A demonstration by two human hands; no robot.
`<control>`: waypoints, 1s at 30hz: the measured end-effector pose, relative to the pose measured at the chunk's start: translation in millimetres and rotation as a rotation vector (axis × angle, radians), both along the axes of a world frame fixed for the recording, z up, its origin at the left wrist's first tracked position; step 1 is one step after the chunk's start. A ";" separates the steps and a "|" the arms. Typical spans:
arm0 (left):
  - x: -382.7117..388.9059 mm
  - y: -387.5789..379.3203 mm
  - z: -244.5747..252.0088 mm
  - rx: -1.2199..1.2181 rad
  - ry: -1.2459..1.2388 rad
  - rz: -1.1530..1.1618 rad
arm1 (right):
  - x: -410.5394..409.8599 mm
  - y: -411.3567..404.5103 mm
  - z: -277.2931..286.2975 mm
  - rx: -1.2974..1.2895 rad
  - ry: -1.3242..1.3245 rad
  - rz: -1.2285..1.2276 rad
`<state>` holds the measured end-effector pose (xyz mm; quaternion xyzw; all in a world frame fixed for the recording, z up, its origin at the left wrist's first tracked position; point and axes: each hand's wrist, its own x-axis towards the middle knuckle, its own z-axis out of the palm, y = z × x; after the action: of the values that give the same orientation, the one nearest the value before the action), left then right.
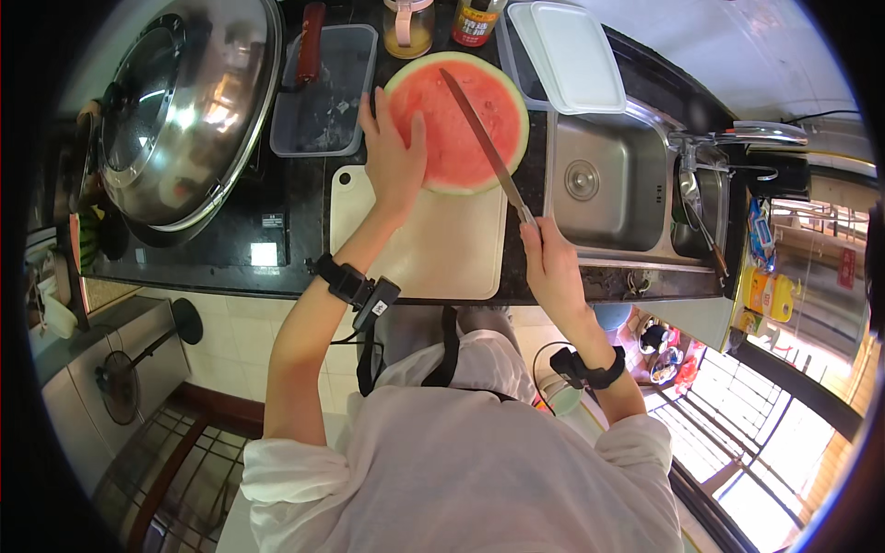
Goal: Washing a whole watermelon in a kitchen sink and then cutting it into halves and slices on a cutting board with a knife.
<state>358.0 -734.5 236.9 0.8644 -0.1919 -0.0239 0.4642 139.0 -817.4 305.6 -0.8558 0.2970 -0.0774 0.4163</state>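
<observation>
A halved watermelon (453, 128), its red cut face up, stands at the far end of a cream cutting board (442, 238). My left hand (397, 155) rests on the left side of the melon, fingers spread. In my right hand (553, 266) is the handle of a long knife (482, 137). Its blade slants up and left over the red flesh, with the tip near the melon's far edge. Whether the blade touches the flesh, I cannot tell.
Left of the board are a clear plastic container (321, 117), a red-handled utensil (311, 45) and a large metal wok lid (193, 104). Beyond the melon stand a glass jug (408, 34) and a sauce bottle (476, 22). White lids (581, 59) and a steel sink (615, 186) lie to the right.
</observation>
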 end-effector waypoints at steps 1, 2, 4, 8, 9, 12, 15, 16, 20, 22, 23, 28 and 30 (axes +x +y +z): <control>0.3 -1.2 2.2 0.041 -0.050 -0.029 | -8.7 0.1 -3.4 -0.028 0.004 -0.008; 0.1 -1.5 4.3 0.031 -0.085 -0.027 | -16.0 0.6 -7.7 -0.048 0.023 -0.032; 2.2 -2.2 7.9 0.309 0.010 -0.095 | -27.7 3.3 -17.4 -0.034 -0.014 -0.042; 11.0 -3.3 13.2 0.384 -0.041 -0.135 | -39.3 10.3 -34.8 0.017 -0.011 -0.100; 14.2 -5.2 13.9 0.424 -0.034 -0.126 | -40.2 12.8 -38.2 0.011 -0.030 -0.092; 18.6 -11.3 13.3 0.493 -0.048 -0.100 | -38.3 21.9 -47.9 0.038 -0.098 -0.132; 16.4 -13.8 10.9 0.526 -0.073 -0.081 | -34.4 31.0 -55.3 0.102 -0.104 -0.128; 15.3 -13.8 10.4 0.528 -0.078 -0.077 | -31.7 33.7 -58.0 0.086 -0.118 -0.122; 12.8 -15.0 10.5 0.531 -0.081 -0.068 | -26.3 40.9 -62.5 0.161 -0.093 -0.139; 11.2 -15.0 11.5 0.530 -0.076 -0.057 | -24.3 42.7 -62.1 0.164 -0.109 -0.142; 10.0 -14.6 11.9 0.533 -0.076 -0.053 | -23.2 43.3 -61.4 0.164 -0.127 -0.143; 1.8 -8.8 8.3 0.487 -0.002 -0.053 | -19.7 45.7 -56.3 0.185 -0.121 -0.151; 7.0 -9.5 4.8 0.441 -0.132 -0.059 | -17.8 46.0 -56.2 0.192 -0.129 -0.159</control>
<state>365.0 -744.1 241.6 0.9386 -0.2373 -0.0225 0.2495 121.3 -771.4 249.4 -0.7789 0.3427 -0.1363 0.5072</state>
